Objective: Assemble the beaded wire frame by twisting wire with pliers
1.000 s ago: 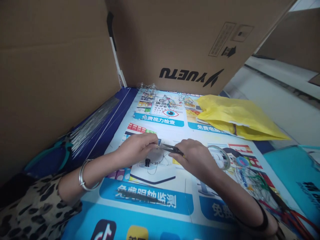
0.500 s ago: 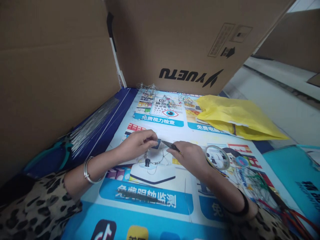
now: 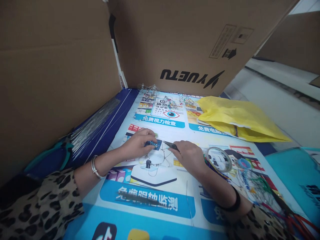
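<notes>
My right hand (image 3: 189, 156) is closed around dark, pointed pliers (image 3: 170, 145), whose tips face left toward my other hand. My left hand (image 3: 137, 144) has its fingers curled in over a small, bluish, shiny patch by the fingertips; what it pinches there is too small to make out. A short gap separates the fingertips from the plier tips. Just below, a thin wire piece (image 3: 160, 163) with loops lies on the printed sheet, with a small black part (image 3: 148, 164) at its left. Further down rests a bundle of short dark wires (image 3: 141, 199).
Cardboard walls (image 3: 195, 40) stand behind and to the left. Long straight wires (image 3: 93, 123) lie at left beside teal-handled pliers (image 3: 66, 151). On the right are a yellow bag (image 3: 240, 113), a tape roll (image 3: 219, 159), tangled coloured wires (image 3: 257, 183) and a red-handled tool (image 3: 295, 220).
My left hand has shifted slightly left and down, its fingers turning to show the bluish patch. The plier tips have moved a little right, away from it. The camera view has shifted slightly.
</notes>
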The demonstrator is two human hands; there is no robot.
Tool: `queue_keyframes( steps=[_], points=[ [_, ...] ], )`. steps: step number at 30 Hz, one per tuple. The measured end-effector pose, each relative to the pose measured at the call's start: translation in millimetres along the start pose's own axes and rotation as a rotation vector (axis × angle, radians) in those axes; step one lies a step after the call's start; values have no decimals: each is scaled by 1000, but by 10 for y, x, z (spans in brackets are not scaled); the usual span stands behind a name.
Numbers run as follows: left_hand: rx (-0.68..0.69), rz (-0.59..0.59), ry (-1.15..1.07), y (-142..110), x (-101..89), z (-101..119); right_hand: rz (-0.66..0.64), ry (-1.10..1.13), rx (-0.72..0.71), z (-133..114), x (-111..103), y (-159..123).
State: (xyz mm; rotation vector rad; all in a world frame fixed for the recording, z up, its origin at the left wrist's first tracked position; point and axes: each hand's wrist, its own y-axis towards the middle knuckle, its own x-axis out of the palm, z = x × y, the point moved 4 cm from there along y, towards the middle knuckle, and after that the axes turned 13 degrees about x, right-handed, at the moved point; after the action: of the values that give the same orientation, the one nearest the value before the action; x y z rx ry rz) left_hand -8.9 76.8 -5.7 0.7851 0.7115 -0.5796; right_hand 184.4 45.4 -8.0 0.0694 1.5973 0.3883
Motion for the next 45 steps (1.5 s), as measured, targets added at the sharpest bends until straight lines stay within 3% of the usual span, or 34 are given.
queue_keyframes(
  steps=[7,30,40,45],
  points=[
    [-30,-80,63,-10,29,26,18,-47,-54,-38,-4,-17],
    [-27,-24,113,6,73,78,57,-170,-128,-35,-24,-61],
    [16,-5,109,2,109,62,214,-139,-139,-23,-36,-54],
    [24,-5,113,-1,120,61,231,-108,-158,-48,-48,-39]
  ],
)
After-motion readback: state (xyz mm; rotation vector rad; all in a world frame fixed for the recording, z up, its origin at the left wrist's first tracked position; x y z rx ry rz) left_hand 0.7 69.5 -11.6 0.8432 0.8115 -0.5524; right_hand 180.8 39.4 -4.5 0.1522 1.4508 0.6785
